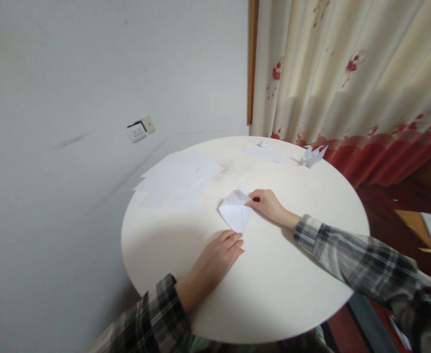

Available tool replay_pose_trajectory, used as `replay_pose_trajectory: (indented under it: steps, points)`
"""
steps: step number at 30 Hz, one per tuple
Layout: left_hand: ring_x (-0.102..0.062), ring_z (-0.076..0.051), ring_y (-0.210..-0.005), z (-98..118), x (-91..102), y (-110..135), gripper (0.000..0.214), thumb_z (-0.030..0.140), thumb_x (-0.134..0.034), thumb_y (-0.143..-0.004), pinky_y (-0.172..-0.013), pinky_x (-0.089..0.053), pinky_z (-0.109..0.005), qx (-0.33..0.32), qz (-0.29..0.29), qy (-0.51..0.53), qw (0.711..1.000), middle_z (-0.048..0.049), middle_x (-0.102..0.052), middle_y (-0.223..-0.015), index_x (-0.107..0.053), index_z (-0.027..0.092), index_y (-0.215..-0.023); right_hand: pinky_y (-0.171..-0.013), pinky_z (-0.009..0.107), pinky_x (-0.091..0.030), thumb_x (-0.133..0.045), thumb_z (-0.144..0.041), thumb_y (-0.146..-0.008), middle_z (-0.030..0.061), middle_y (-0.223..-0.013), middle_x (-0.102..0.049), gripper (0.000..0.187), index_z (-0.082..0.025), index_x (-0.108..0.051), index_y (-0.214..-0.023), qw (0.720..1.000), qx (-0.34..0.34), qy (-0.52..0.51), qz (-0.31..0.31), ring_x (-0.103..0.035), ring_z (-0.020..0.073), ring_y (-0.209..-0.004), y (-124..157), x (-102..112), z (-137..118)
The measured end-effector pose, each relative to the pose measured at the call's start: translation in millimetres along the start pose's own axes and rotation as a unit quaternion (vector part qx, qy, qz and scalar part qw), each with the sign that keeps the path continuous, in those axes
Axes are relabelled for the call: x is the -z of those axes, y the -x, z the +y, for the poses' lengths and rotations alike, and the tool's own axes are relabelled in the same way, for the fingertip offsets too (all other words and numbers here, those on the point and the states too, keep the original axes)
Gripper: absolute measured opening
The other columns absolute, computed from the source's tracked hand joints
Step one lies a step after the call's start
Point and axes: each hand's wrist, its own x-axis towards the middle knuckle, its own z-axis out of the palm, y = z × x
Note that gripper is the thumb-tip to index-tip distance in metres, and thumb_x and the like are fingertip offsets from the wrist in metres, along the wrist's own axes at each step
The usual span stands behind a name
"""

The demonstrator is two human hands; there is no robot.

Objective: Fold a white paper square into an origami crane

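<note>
A partly folded white paper (235,211) lies near the middle of the round white table (274,294). My right hand (269,205) rests at the paper's right edge, fingers curled and pressing on a fold. My left hand (217,257) lies flat on the table just below the paper's lower tip, fingers stretched together and touching or nearly touching it. Both arms wear plaid sleeves.
A loose stack of white sheets (179,179) lies at the table's left. A folded paper crane (313,155), a flat sheet (265,153) and a small paper scrap (263,143) sit at the far edge. A wall with a socket (141,129) stands left, a flowered curtain (347,73) behind.
</note>
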Motion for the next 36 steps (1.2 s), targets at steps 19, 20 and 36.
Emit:
replay_pose_trajectory:
  steps: [19,20,36]
  points:
    - [-0.050,-0.018,-0.115,-22,-7.3,-30,0.031,0.024,-0.038,-0.092,-0.100,-0.041,-0.034,0.058,-0.037,0.027,0.997,-0.0110,-0.057,-0.121,-0.052,0.011,-0.116,-0.060,0.022,-0.037,-0.064,-0.024,-0.075,0.0029,-0.069,-0.064,0.010,-0.015,-0.066,-0.070,1.000,-0.009,-0.004,-0.005,-0.054,0.0119,-0.061,1,1,-2]
    - [-0.048,-0.018,-0.118,-25,-11.7,-33,0.033,0.025,-0.038,-0.092,-0.101,-0.039,-0.034,0.059,-0.041,0.021,0.997,-0.0112,-0.054,-0.125,-0.050,0.011,-0.119,-0.060,0.022,-0.037,-0.064,-0.024,-0.075,0.0027,-0.068,-0.064,0.011,-0.015,-0.066,-0.070,1.000,-0.007,-0.004,-0.005,-0.053,0.0117,-0.061,1,1,-2]
    - [-0.047,-0.018,-0.119,-23,-19.6,-35,0.034,0.024,-0.041,-0.089,-0.102,-0.038,-0.033,0.060,-0.039,0.021,0.997,-0.0112,-0.054,-0.125,-0.052,0.011,-0.117,-0.053,0.021,-0.035,-0.052,-0.038,-0.076,-0.0019,-0.061,-0.053,0.025,-0.015,-0.058,-0.070,0.977,-0.067,-0.201,0.024,-0.044,0.0102,-0.057,-12,-9,-1]
